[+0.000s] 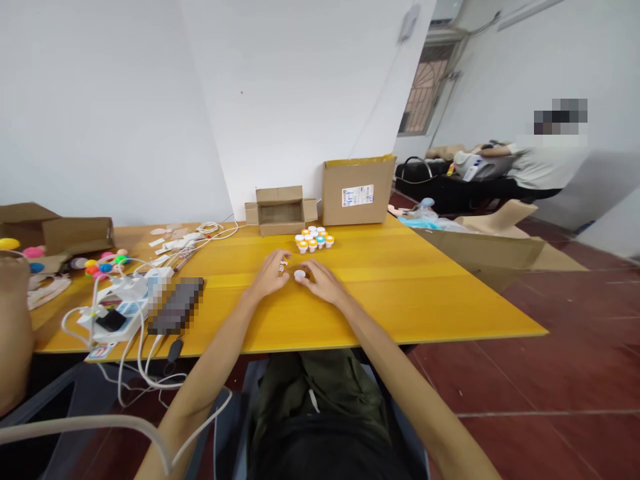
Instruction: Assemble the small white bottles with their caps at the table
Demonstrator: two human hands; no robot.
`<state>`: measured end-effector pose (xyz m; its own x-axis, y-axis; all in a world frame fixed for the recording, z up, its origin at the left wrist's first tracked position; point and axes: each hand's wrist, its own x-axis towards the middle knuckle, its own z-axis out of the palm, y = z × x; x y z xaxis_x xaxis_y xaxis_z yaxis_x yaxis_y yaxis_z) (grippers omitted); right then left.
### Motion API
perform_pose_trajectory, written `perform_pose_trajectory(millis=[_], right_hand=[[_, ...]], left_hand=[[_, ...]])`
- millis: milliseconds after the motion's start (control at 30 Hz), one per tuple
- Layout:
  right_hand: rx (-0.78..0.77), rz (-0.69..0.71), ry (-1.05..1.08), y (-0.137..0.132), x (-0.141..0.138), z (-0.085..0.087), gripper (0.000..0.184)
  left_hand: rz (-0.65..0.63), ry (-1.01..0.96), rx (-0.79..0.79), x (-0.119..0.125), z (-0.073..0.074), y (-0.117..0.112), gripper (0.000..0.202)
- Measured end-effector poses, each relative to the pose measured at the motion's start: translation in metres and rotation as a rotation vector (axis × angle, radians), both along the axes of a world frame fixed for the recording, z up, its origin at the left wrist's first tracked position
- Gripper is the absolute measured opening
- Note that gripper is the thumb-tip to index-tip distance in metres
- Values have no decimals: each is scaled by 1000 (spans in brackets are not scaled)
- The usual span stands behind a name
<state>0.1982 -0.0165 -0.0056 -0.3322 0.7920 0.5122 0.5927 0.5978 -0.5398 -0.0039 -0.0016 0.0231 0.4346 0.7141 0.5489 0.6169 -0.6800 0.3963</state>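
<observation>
Both my hands rest on the yellow table (400,287), close together near its middle. My left hand (270,273) has its fingers curled around a small white piece I cannot name. My right hand (320,280) pinches a small round white cap (299,274) between thumb and fingers. Just beyond my hands stands a cluster of several small white cups with orange and teal rims (314,239).
Two open cardboard boxes (280,210) (357,190) stand at the table's far edge. At the left lie a power strip with white cables (125,307), a dark phone (177,305) and colourful balls (103,265). Another person (540,167) works at the back right.
</observation>
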Motion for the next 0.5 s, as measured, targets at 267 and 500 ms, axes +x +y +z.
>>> perform_pose_trajectory(millis=[267, 500], right_hand=[[-57, -31, -70, -2, -2, 1, 34], [-28, -27, -120, -1, -2, -1, 32]], left_hand=[[237, 47, -14, -15, 0, 8, 46], [209, 140, -97, -25, -6, 11, 53]])
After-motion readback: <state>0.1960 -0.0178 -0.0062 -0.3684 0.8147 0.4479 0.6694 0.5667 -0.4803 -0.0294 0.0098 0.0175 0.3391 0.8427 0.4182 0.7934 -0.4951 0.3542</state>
